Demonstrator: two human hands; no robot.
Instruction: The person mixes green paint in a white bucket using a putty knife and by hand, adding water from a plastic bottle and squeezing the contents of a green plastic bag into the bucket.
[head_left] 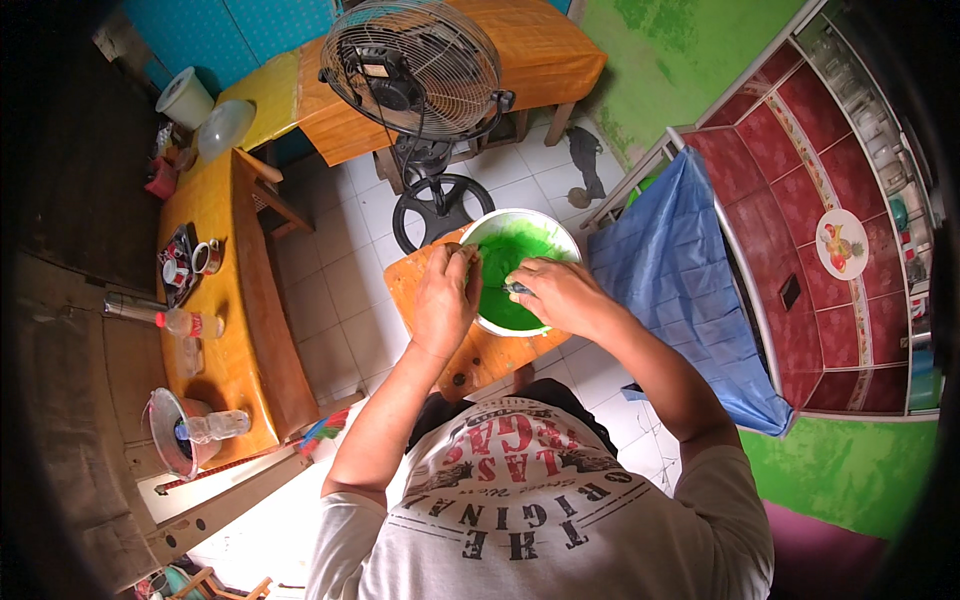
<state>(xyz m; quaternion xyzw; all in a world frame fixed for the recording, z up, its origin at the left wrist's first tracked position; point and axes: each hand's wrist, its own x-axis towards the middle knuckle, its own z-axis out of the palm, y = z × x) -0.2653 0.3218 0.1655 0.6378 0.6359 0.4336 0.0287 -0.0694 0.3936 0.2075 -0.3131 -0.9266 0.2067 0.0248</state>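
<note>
Reaching over the white bucket (562, 232), you have your right hand (560, 293) at its right side, the fingers closed around a small dark object (518, 288), too hidden to identify, over the bright green contents (510, 315). Your left hand (447, 296) is at the bucket's left rim with its fingers bent, though whether they clench the edge I cannot tell. The bucket stands on a wooden stool (480, 370) just ahead of you, with a floor fan (410, 75) farther off, an orange-covered table (235, 340) to the left and a blue sheet (670, 290) to the right.
</note>
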